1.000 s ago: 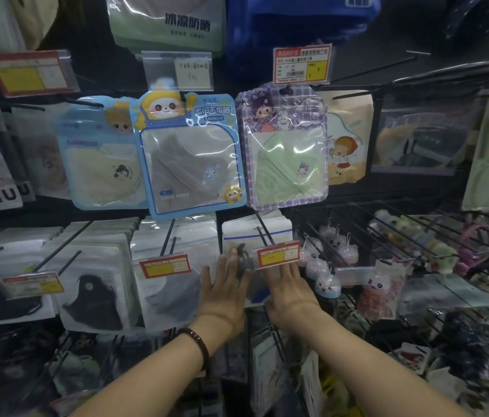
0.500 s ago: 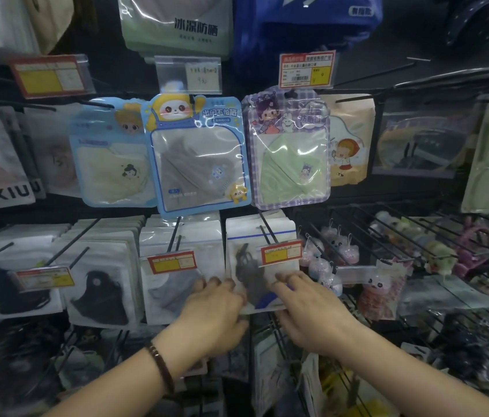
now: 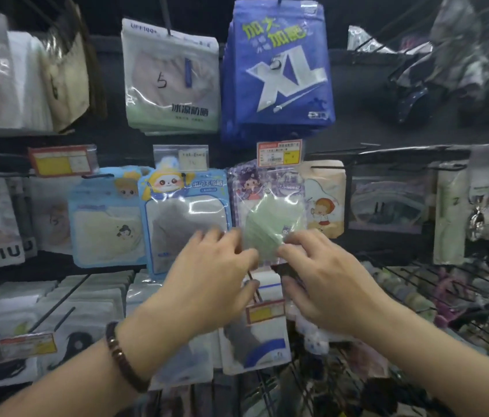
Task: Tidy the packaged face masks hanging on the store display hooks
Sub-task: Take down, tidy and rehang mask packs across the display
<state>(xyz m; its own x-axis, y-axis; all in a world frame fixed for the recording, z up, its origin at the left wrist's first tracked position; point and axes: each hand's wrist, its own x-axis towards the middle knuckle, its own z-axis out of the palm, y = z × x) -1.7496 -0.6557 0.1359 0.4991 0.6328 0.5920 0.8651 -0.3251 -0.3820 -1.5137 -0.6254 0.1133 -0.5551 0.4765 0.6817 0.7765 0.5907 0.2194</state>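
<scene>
Both hands at the bottom edge of the purple mask pack, mid row.

L to R in that row: pale-blue pack (image 3: 106,218), blue panda pack (image 3: 186,206), then the purple mask pack (image 3: 267,206) w/ a green mask inside. It hangs upright, long axis vertical, front facing out, top just under a yellow price tag (image 3: 279,153). It's packed tight: L edge just beside the panda pack, R edge overlapping a cream pack (image 3: 326,200). Open room is only below, a dark gap before the lower-row packs (image 3: 255,341) & their hooks poking fwd. L hand (image 3: 207,284), bracelet (image 3: 123,356) on the wrist, has fingers bent at the pack's lower-L corner. R hand (image 3: 324,284) has fingers bent at the lower-R corner. Both thumbs sit below the edge. Blurred, so can't tell if either hand pinches or just touches.
</scene>
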